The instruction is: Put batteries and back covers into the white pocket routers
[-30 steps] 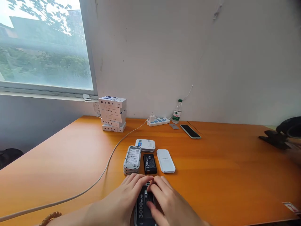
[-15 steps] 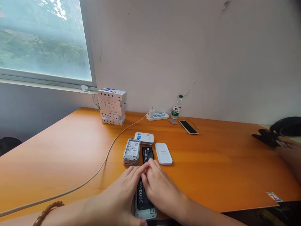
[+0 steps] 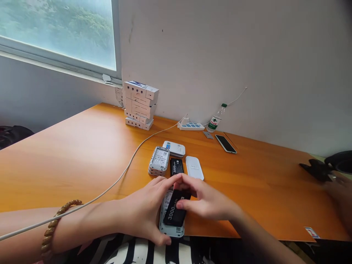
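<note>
At the table's front edge, my left hand (image 3: 141, 207) grips an open white device casing (image 3: 176, 231) by its left side and far end. A black 3000mAh battery (image 3: 172, 213) lies tilted over the casing, turned askew so a printed label inside shows on the left. My right hand (image 3: 210, 203) pinches this battery with its thumb on top. The fingertips of both hands meet at the far end, hiding it. Just beyond are a stack of open casings (image 3: 159, 158), another black battery (image 3: 176, 167) and a white cover (image 3: 194, 167).
White devices (image 3: 174, 148) lie behind the casings. A pile of white boxes (image 3: 140, 106), a power strip (image 3: 191, 126), a water bottle (image 3: 215, 119) and a phone (image 3: 226, 143) stand farther back. A white cable (image 3: 121, 176) crosses my left forearm. Another person's hand (image 3: 339, 187) is at right.
The battery sat nearly straight in the casing; now it is skewed and partly raised, uncovering the label. My right thumb has moved on top of it. The view has shifted and tilted.
</note>
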Demonstrator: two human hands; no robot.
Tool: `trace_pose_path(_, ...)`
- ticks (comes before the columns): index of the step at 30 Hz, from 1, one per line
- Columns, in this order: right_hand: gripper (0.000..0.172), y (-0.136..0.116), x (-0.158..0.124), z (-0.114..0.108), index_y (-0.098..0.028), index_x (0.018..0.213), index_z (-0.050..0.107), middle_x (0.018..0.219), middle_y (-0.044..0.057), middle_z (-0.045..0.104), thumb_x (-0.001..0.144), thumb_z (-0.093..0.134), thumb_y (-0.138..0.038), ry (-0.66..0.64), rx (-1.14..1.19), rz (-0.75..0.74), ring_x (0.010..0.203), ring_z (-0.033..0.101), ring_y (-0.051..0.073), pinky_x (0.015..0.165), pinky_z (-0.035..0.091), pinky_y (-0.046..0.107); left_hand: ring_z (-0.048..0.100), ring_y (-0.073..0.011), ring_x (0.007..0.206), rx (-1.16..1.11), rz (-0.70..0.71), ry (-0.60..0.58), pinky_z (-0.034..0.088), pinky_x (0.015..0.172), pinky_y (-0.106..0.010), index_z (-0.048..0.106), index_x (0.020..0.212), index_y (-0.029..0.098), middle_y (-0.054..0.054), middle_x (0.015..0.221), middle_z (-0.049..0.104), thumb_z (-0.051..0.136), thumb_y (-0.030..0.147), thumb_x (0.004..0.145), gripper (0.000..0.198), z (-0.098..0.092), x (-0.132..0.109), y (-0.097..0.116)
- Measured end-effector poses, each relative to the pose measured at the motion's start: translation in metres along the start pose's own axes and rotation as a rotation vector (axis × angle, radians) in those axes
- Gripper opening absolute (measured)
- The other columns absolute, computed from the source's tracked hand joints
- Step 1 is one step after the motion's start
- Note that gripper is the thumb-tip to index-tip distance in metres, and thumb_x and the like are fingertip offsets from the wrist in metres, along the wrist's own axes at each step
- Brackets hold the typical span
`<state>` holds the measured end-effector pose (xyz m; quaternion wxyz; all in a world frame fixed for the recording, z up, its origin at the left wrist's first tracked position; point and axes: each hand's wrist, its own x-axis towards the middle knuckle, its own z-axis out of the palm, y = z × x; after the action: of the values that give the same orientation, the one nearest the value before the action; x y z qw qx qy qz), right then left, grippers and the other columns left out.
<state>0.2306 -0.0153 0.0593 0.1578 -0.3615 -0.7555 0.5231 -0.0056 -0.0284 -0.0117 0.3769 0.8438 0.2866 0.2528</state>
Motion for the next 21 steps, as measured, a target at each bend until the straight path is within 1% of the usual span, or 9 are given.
trace_pose_path(2,0.031,0.003,0.006,-0.025,-0.022,0.105,0.061,0.097,0.002,0.069,0.086,0.081,-0.037,0.047,0.137,-0.05,0.089,0.067,0.018,0.078,0.057,0.032,0.045,-0.0434,0.146,-0.024,0.066,0.077,0.042,0.123,-0.061,0.01,0.168,0.03,-0.017,0.161,0.043,0.095,0.038,0.059,0.139,-0.006,0.0,-0.001)
trace_pose_path(3,0.036,0.005,0.011,-0.038,-0.022,0.104,0.062,0.095,0.002,0.069,0.083,0.084,-0.042,0.139,0.183,-0.077,0.083,0.066,0.017,0.073,0.057,0.031,0.046,-0.0423,0.145,-0.029,0.093,0.121,0.042,0.122,-0.06,0.011,0.168,0.03,-0.016,0.16,0.044,0.094,0.037,0.062,0.134,-0.012,0.001,-0.001)
trace_pose_path(5,0.041,0.013,0.028,-0.06,-0.024,0.107,0.066,0.099,0.003,0.071,0.08,0.086,-0.048,0.406,0.227,-0.148,0.084,0.067,0.017,0.075,0.057,0.031,0.05,-0.0395,0.143,-0.01,0.173,0.164,0.046,0.121,-0.055,0.016,0.165,0.032,-0.015,0.16,0.044,0.091,0.034,0.067,0.124,-0.028,0.005,-0.002)
trace_pose_path(7,0.043,0.023,0.046,-0.074,-0.024,0.112,0.071,0.099,0.004,0.073,0.081,0.083,-0.049,0.54,0.205,-0.108,0.083,0.067,0.018,0.072,0.057,0.032,0.047,-0.0393,0.146,0.03,0.246,0.22,0.044,0.122,-0.055,0.022,0.162,0.033,-0.015,0.161,0.043,0.09,0.035,0.069,0.115,-0.048,0.011,-0.008)
trace_pose_path(9,0.041,0.036,0.06,-0.078,-0.021,0.112,0.074,0.098,0.006,0.075,0.081,0.081,-0.046,0.55,0.129,-0.036,0.08,0.067,0.019,0.071,0.057,0.033,0.043,-0.0401,0.15,0.045,0.262,0.276,0.037,0.126,-0.058,0.019,0.162,0.032,-0.016,0.16,0.043,0.088,0.036,0.074,0.112,-0.068,0.019,-0.018)
trace_pose_path(13,0.04,0.058,0.072,-0.071,-0.019,0.116,0.078,0.104,0.008,0.079,0.084,0.076,-0.042,0.447,0.067,0.029,0.085,0.071,0.022,0.078,0.06,0.039,0.043,-0.0424,0.151,0.067,0.137,0.273,0.035,0.127,-0.062,0.025,0.16,0.029,-0.017,0.159,0.047,0.089,0.044,0.074,0.109,-0.093,0.032,-0.043)
trace_pose_path(16,0.034,0.067,0.074,-0.064,-0.019,0.114,0.08,0.11,0.008,0.079,0.086,0.074,-0.038,0.384,-0.01,-0.025,0.098,0.073,0.026,0.091,0.06,0.044,0.044,-0.0411,0.15,0.091,0.105,0.271,0.036,0.127,-0.059,0.034,0.157,0.027,-0.016,0.159,0.046,0.088,0.046,0.075,0.1,-0.098,0.037,-0.054)
trace_pose_path(18,0.03,0.069,0.074,-0.061,-0.02,0.114,0.08,0.114,0.009,0.078,0.088,0.072,-0.034,0.394,-0.115,-0.07,0.104,0.072,0.027,0.096,0.058,0.046,0.046,-0.0401,0.148,0.113,0.09,0.266,0.037,0.127,-0.057,0.039,0.154,0.026,-0.015,0.158,0.048,0.087,0.046,0.076,0.093,-0.098,0.038,-0.056)
trace_pose_path(21,0.027,0.067,0.072,-0.059,-0.019,0.116,0.079,0.117,0.012,0.074,0.092,0.069,-0.03,0.449,-0.375,-0.113,0.099,0.071,0.026,0.094,0.058,0.046,0.05,-0.0389,0.144,0.129,0.063,0.254,0.04,0.125,-0.057,0.044,0.15,0.024,-0.014,0.154,0.052,0.085,0.047,0.078,0.086,-0.098,0.039,-0.058)
